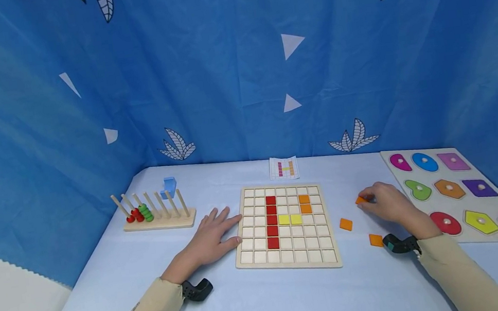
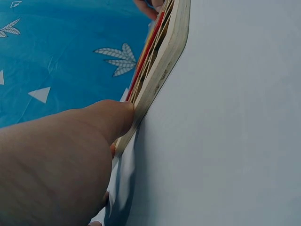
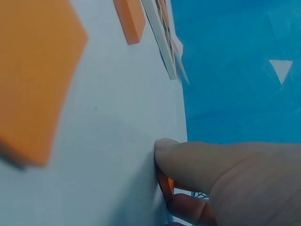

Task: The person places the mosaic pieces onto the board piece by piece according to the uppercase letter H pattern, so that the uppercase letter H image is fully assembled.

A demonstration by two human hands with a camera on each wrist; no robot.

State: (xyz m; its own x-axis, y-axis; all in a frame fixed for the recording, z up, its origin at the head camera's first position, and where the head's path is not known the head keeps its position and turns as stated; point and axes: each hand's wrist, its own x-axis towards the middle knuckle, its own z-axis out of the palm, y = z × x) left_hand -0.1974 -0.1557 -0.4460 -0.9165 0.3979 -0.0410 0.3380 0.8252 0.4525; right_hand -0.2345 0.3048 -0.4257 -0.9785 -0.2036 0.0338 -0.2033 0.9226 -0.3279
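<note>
My right hand [image 1: 387, 203] pinches an orange square tile [image 3: 165, 185] between thumb and fingers, low over the table right of the wooden grid board [image 1: 289, 264]. My left hand [image 1: 214, 236] lies with fingers spread, its fingertips and thumb at the board's left edge; the left wrist view shows the thumb [image 2: 115, 117] against that edge. On the board are a column of several red tiles [image 1: 271, 217], two yellow tiles [image 1: 290, 219] side by side and two orange tiles [image 1: 305, 204] one above the other. Two loose orange tiles [image 1: 345, 224] lie between the board and my right wrist.
A small printed pattern card [image 1: 284, 168] lies behind the board. At the right stands a shape puzzle board [image 1: 424, 217] with knobbed pieces. Back left holds a peg stand [image 1: 159, 224] with red and green beads, a light blue object [image 1: 169, 186] behind it. A blue curtain [image 1: 230, 75] closes the back.
</note>
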